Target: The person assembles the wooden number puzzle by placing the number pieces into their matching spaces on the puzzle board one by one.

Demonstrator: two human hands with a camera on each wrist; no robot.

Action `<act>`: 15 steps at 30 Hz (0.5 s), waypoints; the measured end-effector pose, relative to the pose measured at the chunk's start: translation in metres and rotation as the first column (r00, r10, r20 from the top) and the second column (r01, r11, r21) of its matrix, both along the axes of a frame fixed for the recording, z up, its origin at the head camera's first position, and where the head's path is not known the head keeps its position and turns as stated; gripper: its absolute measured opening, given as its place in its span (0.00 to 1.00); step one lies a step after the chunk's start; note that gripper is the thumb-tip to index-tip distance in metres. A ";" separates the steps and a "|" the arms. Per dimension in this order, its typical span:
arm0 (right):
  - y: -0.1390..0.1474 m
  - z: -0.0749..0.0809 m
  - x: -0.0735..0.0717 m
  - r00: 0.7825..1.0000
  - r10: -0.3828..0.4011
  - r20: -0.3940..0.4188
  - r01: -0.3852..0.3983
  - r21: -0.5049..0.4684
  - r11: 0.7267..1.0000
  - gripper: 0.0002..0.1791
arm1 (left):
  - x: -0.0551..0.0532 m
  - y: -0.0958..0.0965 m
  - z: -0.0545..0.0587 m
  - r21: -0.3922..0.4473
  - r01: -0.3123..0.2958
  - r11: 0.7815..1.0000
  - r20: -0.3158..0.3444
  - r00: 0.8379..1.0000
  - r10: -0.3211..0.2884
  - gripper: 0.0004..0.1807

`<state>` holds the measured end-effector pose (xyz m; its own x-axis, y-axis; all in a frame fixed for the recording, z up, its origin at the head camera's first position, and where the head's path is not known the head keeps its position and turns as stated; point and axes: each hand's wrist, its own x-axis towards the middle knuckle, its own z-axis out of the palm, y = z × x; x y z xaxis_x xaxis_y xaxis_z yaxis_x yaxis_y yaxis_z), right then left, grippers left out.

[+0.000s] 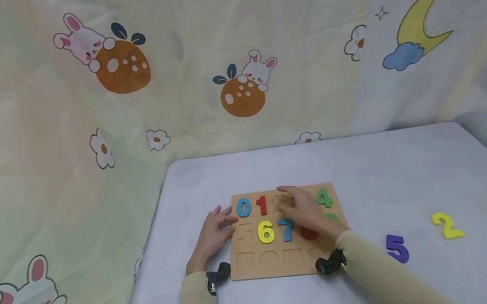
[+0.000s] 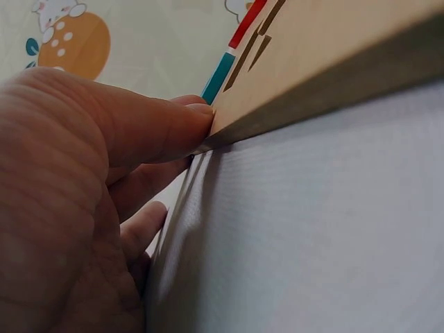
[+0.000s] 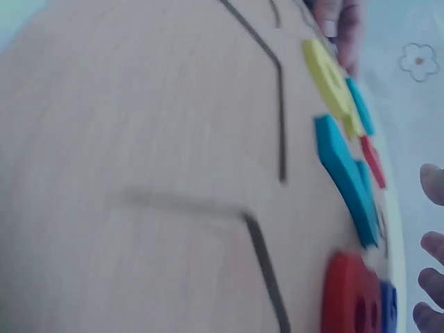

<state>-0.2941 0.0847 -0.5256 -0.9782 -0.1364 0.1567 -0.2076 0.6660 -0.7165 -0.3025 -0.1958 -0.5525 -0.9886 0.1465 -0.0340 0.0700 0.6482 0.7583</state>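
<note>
A wooden number puzzle board (image 1: 257,265) lies on the table, with a blue 0 (image 1: 243,207), red 1 (image 1: 261,205), green 4 (image 1: 323,198), yellow 6 (image 1: 265,232) and blue 7 (image 1: 286,229) in it. My left hand (image 1: 212,239) touches the board's left edge with thumb and fingertips. Above the top row hovers my right hand (image 1: 309,211), thumb and index finger spread around the recess after the 1; nothing shows between them. That hand partly covers a red piece (image 1: 309,233) and a green piece (image 1: 332,217). In the right wrist view its fingertips (image 3: 433,277) are apart from the board.
Right of the board lie a purple 5 (image 1: 397,248) and a yellow 2 (image 1: 447,226) on the white table (image 1: 422,169). Bare recesses run along the board's bottom row. A printed cloth (image 1: 181,76) hangs behind the table.
</note>
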 end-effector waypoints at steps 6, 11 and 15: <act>0.028 0.006 0.012 1.000 -0.017 0.015 0.017 -0.030 0.999 0.30 | 0.000 -0.001 -0.003 -0.008 -0.004 1.000 0.014 1.000 0.005 0.11; 0.055 0.014 0.021 0.998 -0.052 -0.019 0.053 0.045 0.998 0.30 | -0.001 0.000 -0.003 -0.006 0.005 1.000 0.000 1.000 -0.005 0.11; 0.077 0.015 0.027 0.995 -0.091 -0.036 0.094 0.085 0.992 0.29 | -0.001 0.001 -0.001 -0.005 0.000 1.000 -0.008 1.000 -0.001 0.12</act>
<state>-0.2667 0.1621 -0.5106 -0.9819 -0.0602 0.1796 -0.1642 0.7429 -0.6490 -0.3037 -0.1944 -0.5534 -0.9888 0.1469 -0.0271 0.0761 0.6517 0.7546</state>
